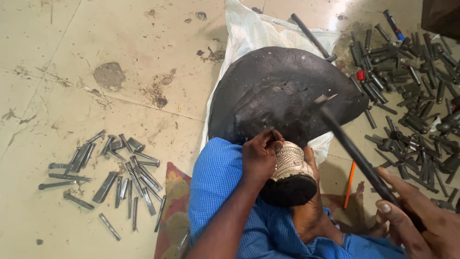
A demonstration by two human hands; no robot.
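At lower centre, a small punch [274, 135] is pinched in the left hand [258, 156] against an embossed silver band [291, 162] on a dark block [289, 188]. At lower right, a hammer [354, 151] is gripped by the right hand [412, 218]. Loose punches [115, 175] lie at left.

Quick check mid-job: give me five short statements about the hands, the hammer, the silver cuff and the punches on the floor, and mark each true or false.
1. The right hand grips a hammer by its handle. True.
2. The left hand is on the silver cuff. True.
3. The cuff lies flat on the floor. False: it sits on a dark rounded block propped against a foot.
4. Loose punches lie only on the left. False: a bigger heap of tools lies on the right.
5. The hammer head rests on the cuff. False: it is raised over the black dome.
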